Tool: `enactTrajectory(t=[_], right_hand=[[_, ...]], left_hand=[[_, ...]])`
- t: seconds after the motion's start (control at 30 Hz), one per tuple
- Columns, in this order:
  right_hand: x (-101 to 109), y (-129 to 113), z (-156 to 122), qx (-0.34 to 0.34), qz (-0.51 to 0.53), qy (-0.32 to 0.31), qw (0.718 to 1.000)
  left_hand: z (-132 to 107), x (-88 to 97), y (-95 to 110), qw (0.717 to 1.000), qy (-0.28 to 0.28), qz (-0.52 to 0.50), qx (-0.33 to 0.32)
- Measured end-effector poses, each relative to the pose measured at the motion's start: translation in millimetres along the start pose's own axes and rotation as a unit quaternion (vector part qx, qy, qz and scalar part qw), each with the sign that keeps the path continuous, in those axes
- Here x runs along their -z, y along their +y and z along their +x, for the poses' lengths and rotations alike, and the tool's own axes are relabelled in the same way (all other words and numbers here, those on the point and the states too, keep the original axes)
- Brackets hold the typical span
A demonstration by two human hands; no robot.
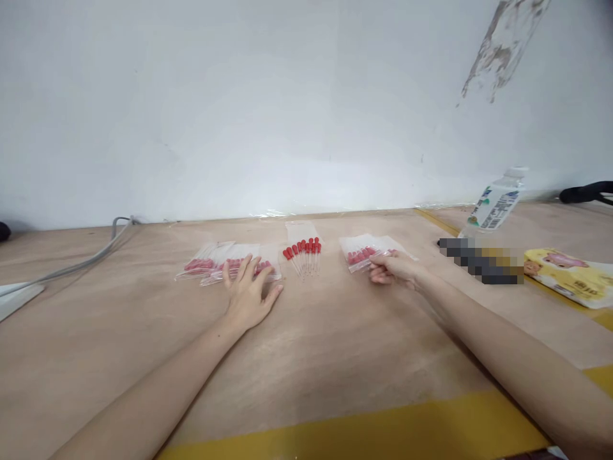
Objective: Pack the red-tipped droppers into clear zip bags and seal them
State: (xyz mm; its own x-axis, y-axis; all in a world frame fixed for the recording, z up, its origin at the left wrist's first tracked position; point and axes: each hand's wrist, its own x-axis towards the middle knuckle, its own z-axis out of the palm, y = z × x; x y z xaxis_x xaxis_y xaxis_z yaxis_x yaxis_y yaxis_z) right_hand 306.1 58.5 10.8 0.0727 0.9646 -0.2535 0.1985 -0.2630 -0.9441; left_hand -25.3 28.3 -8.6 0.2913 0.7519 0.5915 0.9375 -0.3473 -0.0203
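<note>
Both bare arms reach forward, drawing slightly together toward the far middle. The left forearm (158,390) enters from the lower left, extended straight, wrist level. The left grip (249,297) lies palm down and flat, four fingers spread and pointing away, thumb splayed out to the right. The right forearm (502,351) enters from the lower right, stretched further out than the other, wrist turned inward. The right grip (395,269) sits knuckles up, fingers curled leftward and drawn against the thumb in a pinch, fingertips partly hidden. The two grips are well apart.
</note>
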Motion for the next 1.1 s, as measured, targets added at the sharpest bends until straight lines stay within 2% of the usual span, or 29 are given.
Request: enactTrajectory(t=[0.03, 0.07, 0.13, 0.2, 0.23, 0.27, 0.37, 0.43, 0.47, 0.6, 0.73, 0.93, 1.0, 1.1], right_hand=[[7.8, -3.8, -4.1, -0.029, -0.105, 0.007, 0.994], [15.3, -8.1, -8.7, -0.037, -0.224, 0.024, 0.974], [25.1, -17.3, -17.8, 0.028, -0.426, 0.093, 0.9], [23.8, -26.1, -22.7, 0.12, -0.519, 0.179, 0.827], [18.7, -30.1, -22.0, 0.162, -0.527, 0.205, 0.809], [11.1, -33.9, -18.7, 0.199, -0.519, 0.212, 0.804], [-19.7, -44.2, 7.1, 0.256, -0.455, 0.155, 0.839], [-40.9, -49.8, 34.2, 0.214, -0.406, 0.115, 0.881], [-50.6, -51.9, 49.0, 0.196, -0.397, 0.115, 0.889], [-81.8, -54.0, 102.1, 0.132, -0.372, 0.114, 0.912], [-101.8, -51.6, 136.6, 0.09, -0.36, 0.126, 0.92], [-112.2, -55.3, 155.9, 0.081, -0.364, 0.125, 0.919], [-113.1, -55.5, 151.6, 0.114, -0.353, 0.124, 0.92], [-112.5, -53.9, 137.1, 0.201, -0.326, 0.14, 0.913]], left_hand=[[0.3, -0.4, -0.6, 1.0, -0.005, 0.009, 0.004], [0.5, -1.0, -1.1, 1.0, -0.011, 0.014, 0.008], [1.1, -2.7, -1.8, 0.999, -0.035, 0.018, 0.016], [1.8, -4.3, -2.3, 0.997, -0.074, 0.01, 0.028], [2.1, -5.0, -2.5, 0.995, -0.094, 0.004, 0.034], [2.4, -5.5, -2.8, 0.993, -0.112, -0.003, 0.04], [2.5, -6.3, -3.6, 0.989, -0.136, -0.013, 0.048], [2.1, -6.9, -4.2, 0.99, -0.134, -0.016, 0.048], [1.9, -7.2, -4.6, 0.99, -0.132, -0.018, 0.048], [1.2, -8.2, -5.6, 0.99, -0.134, -0.023, 0.046], [0.3, -8.6, -6.2, 0.99, -0.133, -0.022, 0.043], [-1.4, -7.9, -6.7, 0.991, -0.128, -0.027, 0.042], [-1.6, -7.6, -6.4, 0.99, -0.131, -0.027, 0.042], [-1.3, -7.9, -6.1, 0.99, -0.133, -0.023, 0.044]])
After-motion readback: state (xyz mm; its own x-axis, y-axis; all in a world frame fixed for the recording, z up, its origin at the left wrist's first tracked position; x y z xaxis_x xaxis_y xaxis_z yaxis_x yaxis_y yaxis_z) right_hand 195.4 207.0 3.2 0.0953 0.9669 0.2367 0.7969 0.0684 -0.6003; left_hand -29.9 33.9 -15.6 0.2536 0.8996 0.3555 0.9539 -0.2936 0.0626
